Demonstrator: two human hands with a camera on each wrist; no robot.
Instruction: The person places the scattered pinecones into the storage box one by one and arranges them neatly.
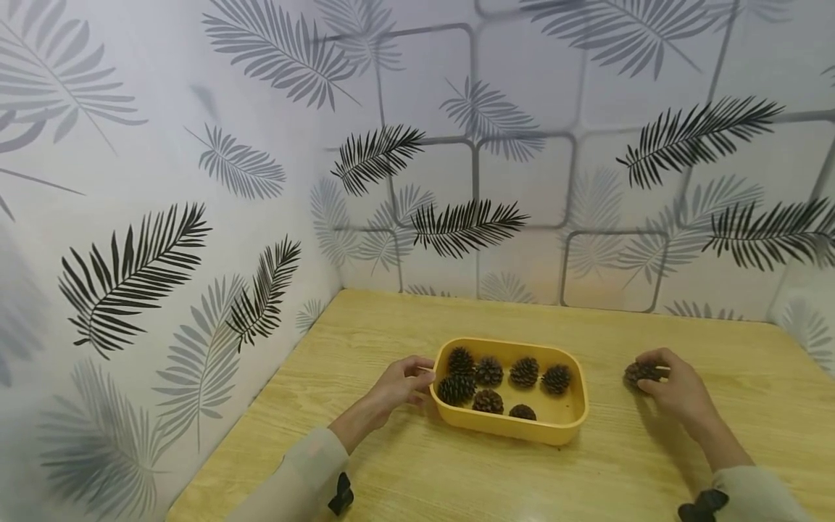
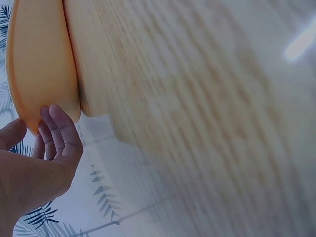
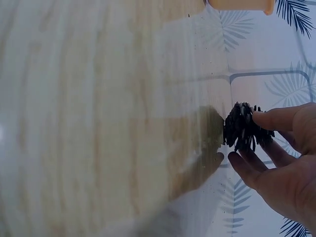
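Observation:
A yellow tray (image 1: 574, 428) sits mid-table with several brown pine cones (image 1: 524, 371) in it. My left hand (image 1: 422, 380) holds the tray's left rim, thumb on top and fingers curled below. In the left wrist view that hand (image 2: 32, 131) has its fingers (image 2: 61, 133) against the corner of the tray (image 2: 39, 59). To the right of the tray, my right hand (image 1: 649, 378) pinches a single pine cone (image 1: 638, 372) low over the table. The right wrist view shows this pine cone (image 3: 244, 131) between thumb and fingers (image 3: 252, 168) of the right hand (image 3: 252, 143).
The light wooden table (image 1: 404, 464) is closed in by palm-leaf patterned walls (image 1: 163, 239) on the left, back and right. The tray's far corner (image 3: 237, 4) shows at the top of the right wrist view.

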